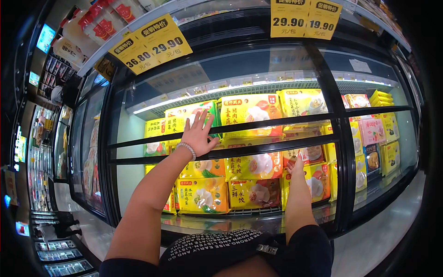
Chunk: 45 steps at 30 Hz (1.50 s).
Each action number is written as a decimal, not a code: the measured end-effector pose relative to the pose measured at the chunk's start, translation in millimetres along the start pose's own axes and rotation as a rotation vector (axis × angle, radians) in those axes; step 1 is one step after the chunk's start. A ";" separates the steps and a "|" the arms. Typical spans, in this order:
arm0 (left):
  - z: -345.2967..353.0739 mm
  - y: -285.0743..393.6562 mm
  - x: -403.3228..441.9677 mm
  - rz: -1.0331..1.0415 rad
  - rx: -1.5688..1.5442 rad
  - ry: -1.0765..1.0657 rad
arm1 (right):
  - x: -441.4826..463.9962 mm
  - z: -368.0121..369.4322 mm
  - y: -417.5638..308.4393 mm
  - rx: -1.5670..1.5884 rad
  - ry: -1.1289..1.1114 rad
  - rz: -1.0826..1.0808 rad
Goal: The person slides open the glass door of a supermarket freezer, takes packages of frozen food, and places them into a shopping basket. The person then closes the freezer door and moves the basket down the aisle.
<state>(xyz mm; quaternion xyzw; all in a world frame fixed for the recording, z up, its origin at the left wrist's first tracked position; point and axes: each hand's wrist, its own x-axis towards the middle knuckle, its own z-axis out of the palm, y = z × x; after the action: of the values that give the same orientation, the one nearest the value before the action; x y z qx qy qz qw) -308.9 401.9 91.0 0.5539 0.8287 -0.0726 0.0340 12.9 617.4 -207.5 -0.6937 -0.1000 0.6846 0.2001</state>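
Observation:
My left hand (pixel 198 131) is open, its fingers spread over the black frame bar (pixel 258 148) of the freezer's glass lid and the yellow-green dumpling bag (pixel 189 113) beyond it. I cannot tell whether the fingertips touch glass or bag. Lower right, my right hand (pixel 295 166) reaches into the freezer. Its fingers are bent at the edge of a red-and-brown bag of frozen dumplings (pixel 310 154) and look closed on it, partly hidden. Around it lie more yellow bags, among them a dumpling bag with green and orange (pixel 203 196) and a brown-fronted bag (pixel 256 194).
Black frame posts (pixel 344 171) divide the freezer. To the right, another section holds a pink bag (pixel 373 131) and several yellow ones. Yellow price signs (pixel 150 44) hang from the shelf above, which carries red-capped jugs (pixel 99 25). An aisle with other freezers runs at left.

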 end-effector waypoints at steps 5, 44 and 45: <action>0.0 -4.8 -0.4 0.026 -0.020 -0.004 | 20.5 3.2 -5.0 0.283 -0.072 0.123; 47.5 36.8 -92.8 0.212 -0.746 0.538 | -352.5 -130.7 117.1 0.473 -0.642 -0.160; 52.5 57.0 -125.7 0.271 -0.958 0.543 | -362.0 -140.1 128.4 0.447 -0.693 -0.201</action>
<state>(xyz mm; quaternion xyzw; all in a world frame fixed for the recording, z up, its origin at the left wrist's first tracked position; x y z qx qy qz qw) -209.2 300.3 51.7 0.5770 0.6695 0.4616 0.0761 118.8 332.7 66.1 -0.3491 -0.0778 0.8592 0.3658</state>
